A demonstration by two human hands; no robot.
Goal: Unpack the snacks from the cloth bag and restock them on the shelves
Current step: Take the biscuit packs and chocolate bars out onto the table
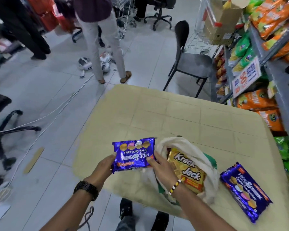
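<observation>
Head view:
1. Left hand (105,165) and right hand (158,165) pinch the purple biscuit pack (134,155) by its 2 short ends, just left of the cloth bag (208,165).
2. Likely light, slick film, with fragile biscuits inside. Hold the ends and don't squeeze.
3. Krack Jack pack (187,170) sits inside the bag.

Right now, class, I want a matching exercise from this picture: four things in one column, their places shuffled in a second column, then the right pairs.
Things
1. left purple packet
2. Krack Jack packet
3. right purple packet
4. black chair

Places
A. on the floor beyond the table
B. inside the cloth bag
C. gripped by the left hand and right hand
D. flat on the table, right of the bag

Pairs: 1-C, 2-B, 3-D, 4-A
</observation>
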